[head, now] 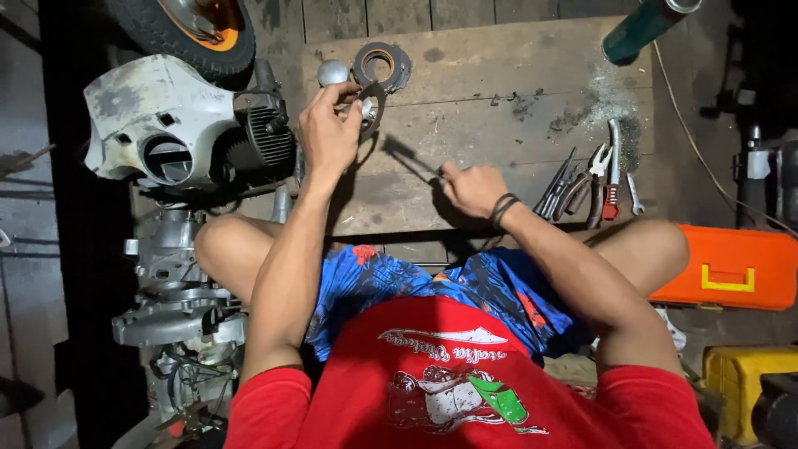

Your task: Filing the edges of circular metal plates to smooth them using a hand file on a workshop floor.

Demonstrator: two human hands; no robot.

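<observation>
Your left hand [330,133] is closed in a pinch on a dark ring-shaped part [371,106], fingers curled over its near rim, holding it just above the wooden board [499,75] near that board's far-left corner. Your right hand [472,188] is closed around a thin dark tool [413,160], most likely a screwdriver or pick, whose tip points toward the ring but stands apart from it. Keep the ring steady between thumb and fingertips and bring the tip in along the board rather than from above, so that a slip runs onto wood and not into your palm (the tip's own shape cannot be made out). Just beyond the held ring lie a second, larger ring [382,65] and a small round metal cap [332,72], both at the board's far edge. At the board's right side rests a cluster of pliers and hand tools [592,185], with a patch of pale filings [611,104] beyond them. Left of the board stands a grey engine housing [179,125]; a tyre [187,29] and a green cylinder [644,29] are cut off at the top. An orange case [731,266] sits to the right. What the left fingers cover on the ring is hidden, and the surrounding floor is too dark to read.
</observation>
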